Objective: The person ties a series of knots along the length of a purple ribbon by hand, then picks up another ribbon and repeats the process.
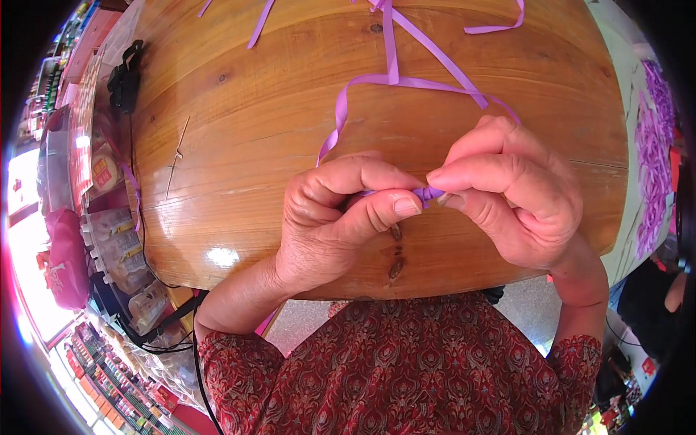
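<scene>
Wooden bench (pixel 239 130), varnished, shop shelves blurred at the left edge of the frame. Left hand (pixel 333 225) and right hand (pixel 507 196) meet at frame centre, each pinching one small folded bit of purple ribbon (pixel 428 193) between thumb and forefinger. Ribbon tail runs up over the bench toward top centre. Looks light, thin, limp and likely slippery; best gripped flat, close to the fold. Count: one worked ribbon, about three loose strands (pixel 496 29) along the top edge, one heap of ribbon pieces (pixel 656 145) at the right edge.

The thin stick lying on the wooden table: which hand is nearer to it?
Left. The left hand is right of the thin stick, apart from it; the right hand is farther right, pinching the purple ribbon.
</scene>
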`<act>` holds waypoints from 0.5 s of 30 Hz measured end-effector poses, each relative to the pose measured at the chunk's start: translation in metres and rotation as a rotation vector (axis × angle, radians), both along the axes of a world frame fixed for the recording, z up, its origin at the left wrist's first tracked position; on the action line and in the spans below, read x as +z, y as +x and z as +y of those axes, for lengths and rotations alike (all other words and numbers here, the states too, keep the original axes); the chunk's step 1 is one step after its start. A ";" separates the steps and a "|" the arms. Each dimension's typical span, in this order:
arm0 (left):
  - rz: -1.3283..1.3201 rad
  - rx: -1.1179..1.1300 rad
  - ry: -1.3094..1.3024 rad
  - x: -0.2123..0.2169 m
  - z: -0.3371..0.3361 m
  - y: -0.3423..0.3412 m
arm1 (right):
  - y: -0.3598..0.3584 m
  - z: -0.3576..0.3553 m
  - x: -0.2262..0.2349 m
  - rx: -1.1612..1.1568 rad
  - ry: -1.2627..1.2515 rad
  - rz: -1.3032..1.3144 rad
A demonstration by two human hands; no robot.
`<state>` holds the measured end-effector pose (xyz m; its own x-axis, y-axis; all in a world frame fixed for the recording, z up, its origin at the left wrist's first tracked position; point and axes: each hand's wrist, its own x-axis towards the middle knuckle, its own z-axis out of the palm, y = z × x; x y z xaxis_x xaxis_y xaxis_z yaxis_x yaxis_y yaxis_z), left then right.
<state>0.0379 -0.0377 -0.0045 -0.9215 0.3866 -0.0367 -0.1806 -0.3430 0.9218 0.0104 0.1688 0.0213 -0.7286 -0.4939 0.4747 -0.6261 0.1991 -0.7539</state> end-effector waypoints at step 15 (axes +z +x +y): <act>0.109 0.021 -0.107 0.002 0.000 0.000 | 0.002 0.000 0.001 0.027 -0.008 -0.054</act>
<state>0.0380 -0.0373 -0.0028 -0.9302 0.3662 0.0244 -0.0708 -0.2445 0.9671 0.0119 0.1691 0.0222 -0.7397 -0.5101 0.4390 -0.5896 0.1768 -0.7881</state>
